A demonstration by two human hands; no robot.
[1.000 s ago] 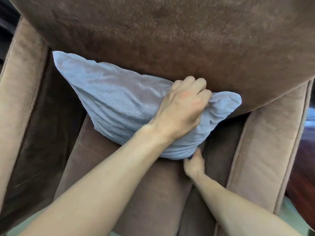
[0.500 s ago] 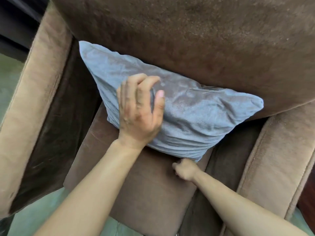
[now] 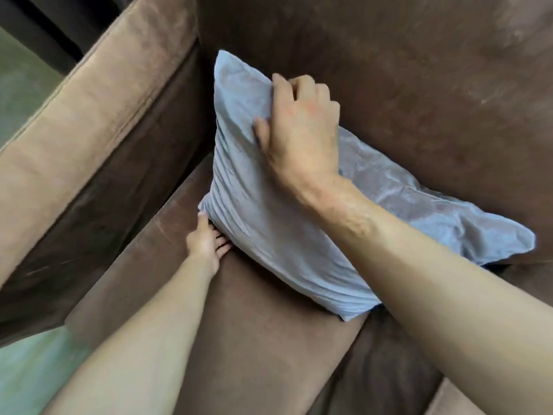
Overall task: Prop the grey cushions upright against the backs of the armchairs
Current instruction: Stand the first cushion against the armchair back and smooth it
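Grey cushion (image 3: 269, 235) standing on the brown armchair seat (image 3: 263, 339), leaning back against the dark brown backrest (image 3: 404, 70), tilted so its top corner points up and left. One lower corner reaching to the right, lying low along the foot of the backrest; another lower corner pointing near, over the seat's right edge. Fabric creased in long folds down the left side.

Right hand (image 3: 302, 127) at the cushion's upper edge, fingers (image 3: 311, 88) curled over the top behind the fabric, thumb (image 3: 259, 131) pressed on the front face, pinching the cushion's rim between them. Right forearm crossing the cushion's front from the lower right.

Left hand (image 3: 206, 241) low at the cushion's left bottom corner, palm down on the seat, fingers spread and partly tucked under the cushion's bottom edge; touching the fabric, not closed around it, as far as can be seen.

Tan padded armrest (image 3: 89, 121) running along the left, with pale greenish floor (image 3: 30, 372) beyond it at near left. Bit of a second tan armrest at the bottom right corner
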